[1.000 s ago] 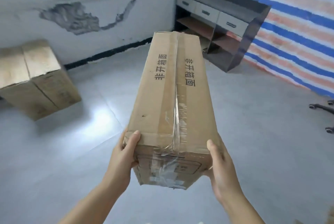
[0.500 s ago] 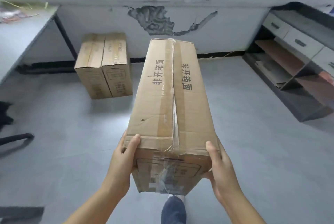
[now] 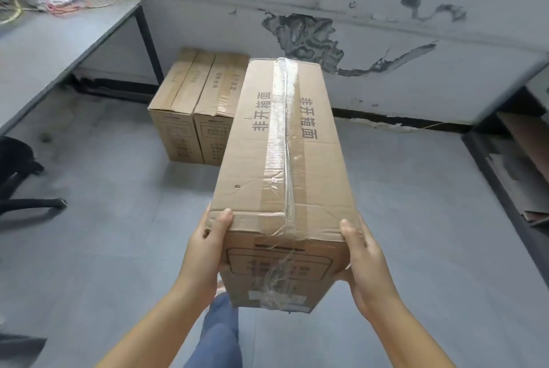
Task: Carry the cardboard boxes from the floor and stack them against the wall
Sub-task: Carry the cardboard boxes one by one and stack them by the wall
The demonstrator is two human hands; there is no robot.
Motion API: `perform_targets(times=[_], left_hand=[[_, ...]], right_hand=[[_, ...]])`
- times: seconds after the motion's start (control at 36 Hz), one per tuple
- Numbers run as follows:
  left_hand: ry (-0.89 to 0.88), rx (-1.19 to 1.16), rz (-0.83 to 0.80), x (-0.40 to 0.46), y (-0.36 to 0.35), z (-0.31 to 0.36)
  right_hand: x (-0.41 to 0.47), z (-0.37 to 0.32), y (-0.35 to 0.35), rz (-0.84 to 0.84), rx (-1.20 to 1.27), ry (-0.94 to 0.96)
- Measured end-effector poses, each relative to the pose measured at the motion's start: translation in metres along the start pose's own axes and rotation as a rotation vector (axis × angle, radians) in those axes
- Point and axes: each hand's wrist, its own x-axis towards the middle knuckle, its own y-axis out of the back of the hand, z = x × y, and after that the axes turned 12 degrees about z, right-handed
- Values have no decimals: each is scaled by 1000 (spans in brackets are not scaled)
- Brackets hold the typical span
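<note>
Your left hand [image 3: 205,251] and your right hand [image 3: 367,263] are holding the long brown cardboard box [image 3: 285,177] by its near end, one hand on each side. Your thumbs are lying along the top corners, and your other fingers are curling round the box where you cannot see them. You are holding the box up in the air in front of you, with its far end pointing at the cracked grey wall [image 3: 386,10]. Clear tape is running down its top, between black printed letters. Two more brown cardboard boxes [image 3: 196,112] are standing side by side on the grey floor [image 3: 104,234], touching each other, against that wall. They are sitting just beside the black leg of a grey table [image 3: 59,43]. Your leg in blue jeans [image 3: 219,335] is showing under the box.
</note>
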Motion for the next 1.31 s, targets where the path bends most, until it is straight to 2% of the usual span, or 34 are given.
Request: perform_targets(times=[0.19, 0.39, 0.64, 0.86, 1.06, 1.31], left_hand=[[0, -11, 5, 102, -39, 40], [9, 38, -32, 213, -79, 108], [39, 65, -47, 309, -144, 147], [85, 72, 16, 388, -222, 146], [154, 64, 107, 457, -284, 142], [225, 96, 143, 603, -336, 78]], right_hand=[[96, -23, -62, -9, -28, 7], [198, -65, -131, 18, -15, -24], [306, -99, -169, 83, -5, -79], [423, -111, -176, 16, -81, -96], [526, -116, -185, -64, -165, -187], [669, -59, -233, -73, -181, -204]])
